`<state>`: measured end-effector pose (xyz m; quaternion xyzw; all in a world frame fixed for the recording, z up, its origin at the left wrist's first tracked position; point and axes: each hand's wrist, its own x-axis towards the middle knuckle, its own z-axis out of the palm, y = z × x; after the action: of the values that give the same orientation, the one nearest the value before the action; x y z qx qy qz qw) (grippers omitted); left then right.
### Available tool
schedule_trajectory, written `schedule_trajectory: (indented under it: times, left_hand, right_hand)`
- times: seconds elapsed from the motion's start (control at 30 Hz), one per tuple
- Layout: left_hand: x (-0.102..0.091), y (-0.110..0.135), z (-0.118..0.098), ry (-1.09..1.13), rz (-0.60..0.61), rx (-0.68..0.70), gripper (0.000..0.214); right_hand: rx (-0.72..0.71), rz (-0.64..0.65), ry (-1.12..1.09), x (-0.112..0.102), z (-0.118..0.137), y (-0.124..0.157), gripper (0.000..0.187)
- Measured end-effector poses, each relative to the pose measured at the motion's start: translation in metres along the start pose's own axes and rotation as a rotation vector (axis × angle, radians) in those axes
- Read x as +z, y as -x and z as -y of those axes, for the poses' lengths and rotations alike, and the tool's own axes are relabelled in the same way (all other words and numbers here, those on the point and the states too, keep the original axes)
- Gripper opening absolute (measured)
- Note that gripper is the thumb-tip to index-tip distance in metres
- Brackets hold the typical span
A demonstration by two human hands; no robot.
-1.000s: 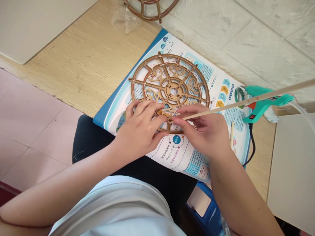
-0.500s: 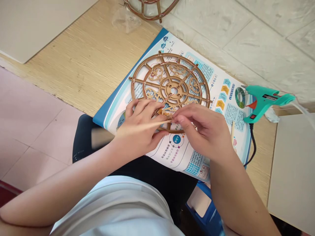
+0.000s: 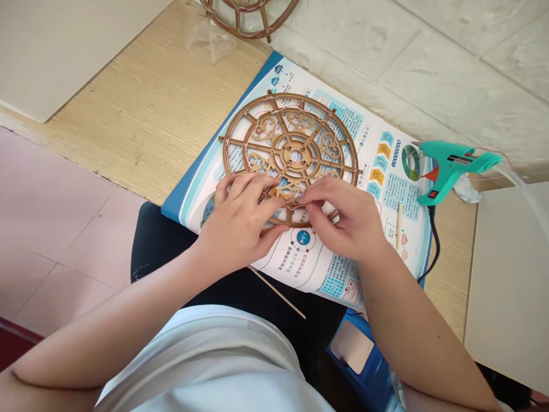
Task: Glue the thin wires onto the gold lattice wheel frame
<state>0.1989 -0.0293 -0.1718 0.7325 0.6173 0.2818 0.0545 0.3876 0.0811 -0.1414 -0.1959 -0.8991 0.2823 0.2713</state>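
Note:
A round, laser-cut wooden wheel (image 3: 291,151) with a thin red wire threaded along it lies on a printed instruction sheet (image 3: 343,274). My left hand (image 3: 240,223) grips the wheel's near rim, fingers curled over it and thumb below. My right hand (image 3: 343,220) is closed in a pinch at the same spot, fingertips meeting the left ones. What it pinches is too small to make out, though a bit of the red wire shows there. A thin wooden stick (image 3: 278,293) lies loose on my dark lap below the left wrist.
A teal hot glue gun (image 3: 450,166) with a black cord rests at the sheet's right edge. A short stick (image 3: 398,226) lies on the sheet beside it. A second wooden wheel (image 3: 249,17) sits at the top edge. White boards flank the wooden floor.
The long stick held by my right hand swung from right to left, left the hand, and now lies on my lap. Both hands stay at the wheel's near rim.

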Motion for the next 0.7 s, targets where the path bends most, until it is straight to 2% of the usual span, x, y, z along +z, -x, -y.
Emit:
schedule_trajectory:
  times: [0.1, 0.3, 0.43, 0.57, 0.7]
  left_hand:
    - [0.001, 0.000, 0.001, -0.003, 0.003, 0.006, 0.029]
    - [0.002, 0.001, 0.002, -0.001, -0.012, 0.017, 0.033]
    - [0.001, 0.001, 0.001, 0.007, -0.004, 0.011, 0.032]
    - [-0.001, 0.001, 0.000, 0.019, 0.007, -0.003, 0.030]
    - [-0.001, 0.001, -0.001, 0.014, 0.008, -0.005, 0.030]
  right_hand:
    - [0.016, -0.082, 0.007, -0.008, 0.004, -0.001, 0.012]
    - [0.003, -0.128, 0.012, -0.011, 0.005, 0.000, 0.016]
    - [0.050, -0.165, 0.029, -0.009, 0.000, -0.001, 0.021]
    - [0.018, -0.153, -0.004, -0.006, -0.004, 0.001, 0.021]
    - [-0.036, -0.076, -0.055, -0.002, -0.006, 0.003, 0.024]
